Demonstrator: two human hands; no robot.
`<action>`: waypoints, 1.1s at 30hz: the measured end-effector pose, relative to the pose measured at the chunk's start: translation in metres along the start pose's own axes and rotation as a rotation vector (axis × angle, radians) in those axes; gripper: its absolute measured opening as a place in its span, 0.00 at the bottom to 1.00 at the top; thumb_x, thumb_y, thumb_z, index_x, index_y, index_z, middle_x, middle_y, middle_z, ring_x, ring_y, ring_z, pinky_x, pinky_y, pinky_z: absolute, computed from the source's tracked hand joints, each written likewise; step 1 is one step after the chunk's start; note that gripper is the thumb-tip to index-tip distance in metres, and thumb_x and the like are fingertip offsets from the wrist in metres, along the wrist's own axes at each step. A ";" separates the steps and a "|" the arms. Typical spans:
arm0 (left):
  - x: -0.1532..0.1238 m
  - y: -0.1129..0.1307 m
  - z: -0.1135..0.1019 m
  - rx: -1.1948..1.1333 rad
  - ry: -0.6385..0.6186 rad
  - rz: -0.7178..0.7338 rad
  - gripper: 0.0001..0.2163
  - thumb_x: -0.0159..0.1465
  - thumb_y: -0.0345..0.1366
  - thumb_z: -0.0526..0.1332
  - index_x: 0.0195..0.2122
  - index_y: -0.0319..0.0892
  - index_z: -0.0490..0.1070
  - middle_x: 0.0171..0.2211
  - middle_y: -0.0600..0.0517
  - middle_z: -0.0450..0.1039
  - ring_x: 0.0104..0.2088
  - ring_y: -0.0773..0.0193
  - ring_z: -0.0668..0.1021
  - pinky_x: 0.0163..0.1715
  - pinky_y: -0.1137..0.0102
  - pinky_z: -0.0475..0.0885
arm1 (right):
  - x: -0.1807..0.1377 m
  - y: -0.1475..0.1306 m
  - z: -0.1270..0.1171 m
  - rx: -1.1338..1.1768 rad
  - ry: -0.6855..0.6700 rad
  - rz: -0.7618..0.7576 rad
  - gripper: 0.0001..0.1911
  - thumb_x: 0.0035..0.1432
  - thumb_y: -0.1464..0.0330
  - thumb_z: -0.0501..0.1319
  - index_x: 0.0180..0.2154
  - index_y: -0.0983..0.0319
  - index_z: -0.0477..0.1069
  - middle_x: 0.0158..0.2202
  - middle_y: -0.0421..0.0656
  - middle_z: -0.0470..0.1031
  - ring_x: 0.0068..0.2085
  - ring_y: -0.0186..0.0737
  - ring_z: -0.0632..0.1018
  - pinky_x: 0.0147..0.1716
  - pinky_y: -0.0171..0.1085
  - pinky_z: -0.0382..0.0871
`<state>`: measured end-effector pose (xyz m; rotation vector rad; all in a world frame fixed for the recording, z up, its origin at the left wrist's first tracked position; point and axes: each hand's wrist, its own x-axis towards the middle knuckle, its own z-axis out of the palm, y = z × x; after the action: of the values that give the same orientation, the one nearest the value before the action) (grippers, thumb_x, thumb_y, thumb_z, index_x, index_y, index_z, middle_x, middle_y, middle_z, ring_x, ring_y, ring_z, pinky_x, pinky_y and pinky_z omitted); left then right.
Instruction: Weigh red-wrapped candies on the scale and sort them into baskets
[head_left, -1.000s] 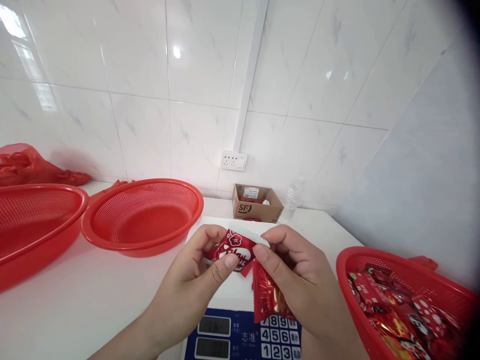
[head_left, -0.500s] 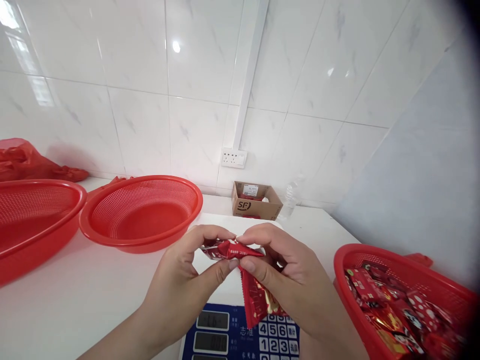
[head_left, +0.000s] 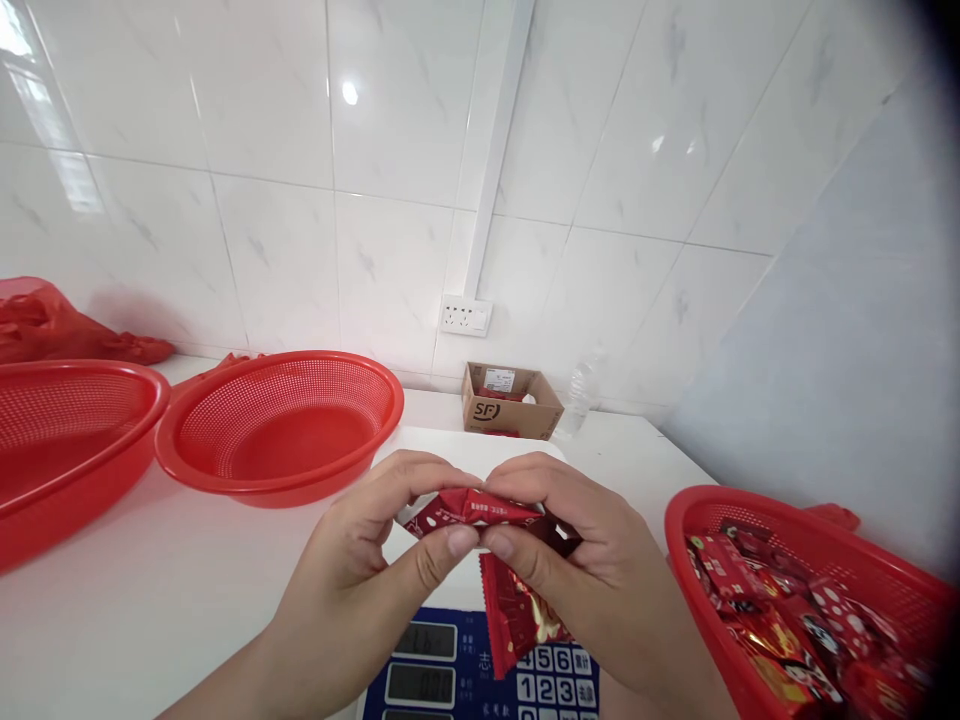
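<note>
Above a digital scale, a red printed snack packet (head_left: pixel 476 508) is pinched between both hands. My left hand (head_left: pixel 390 560) grips its left part with thumb and fingers. On its right part, my right hand (head_left: pixel 585 560) holds it the same way. A second red and gold packet (head_left: pixel 517 612) hangs below the right hand, partly hidden by its thumb and palm; it seems held in that hand too. The scale's blue keypad panel (head_left: pixel 480 650) with displays and number keys lies beneath, partly covered by hands and packet.
On the right stands a red basket (head_left: pixel 679 520) of assorted wrapped snacks. A round red basket (head_left: pixel 169 440) and another red basket (head_left: pixel 82 480) are at left, with red bags (head_left: pixel 52 320) behind. Toward the wall are a cardboard box (head_left: pixel 514 412) and a clear plastic bottle (head_left: pixel 581 390).
The pinched packet has tilted, so more of its printed side shows, and the thumbs sit below it. The lower packet has shifted down slightly. Both hands keep hold.
</note>
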<state>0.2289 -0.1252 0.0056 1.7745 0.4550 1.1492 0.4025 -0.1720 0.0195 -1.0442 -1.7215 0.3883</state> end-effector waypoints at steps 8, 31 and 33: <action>0.001 0.003 0.001 -0.036 0.029 -0.093 0.05 0.65 0.41 0.63 0.40 0.49 0.76 0.34 0.55 0.73 0.36 0.64 0.74 0.36 0.70 0.69 | 0.003 -0.005 0.002 -0.011 -0.064 0.221 0.06 0.57 0.63 0.66 0.32 0.58 0.74 0.25 0.36 0.70 0.24 0.31 0.69 0.22 0.30 0.62; 0.005 0.001 0.003 -0.274 0.113 -0.222 0.09 0.60 0.44 0.67 0.31 0.43 0.74 0.28 0.55 0.75 0.31 0.65 0.75 0.32 0.73 0.72 | 0.003 0.007 0.008 0.357 -0.155 0.517 0.22 0.47 0.52 0.71 0.35 0.60 0.69 0.21 0.33 0.66 0.22 0.29 0.63 0.20 0.30 0.55; 0.005 0.002 0.005 -0.347 0.136 -0.230 0.09 0.59 0.44 0.68 0.31 0.44 0.75 0.26 0.55 0.76 0.29 0.65 0.76 0.31 0.73 0.72 | 0.003 0.009 0.008 0.373 -0.241 0.489 0.25 0.47 0.48 0.68 0.32 0.61 0.68 0.22 0.34 0.63 0.23 0.29 0.61 0.21 0.31 0.53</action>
<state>0.2354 -0.1254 0.0096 1.3156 0.4932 1.1129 0.3991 -0.1626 0.0113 -1.1638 -1.5008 1.1413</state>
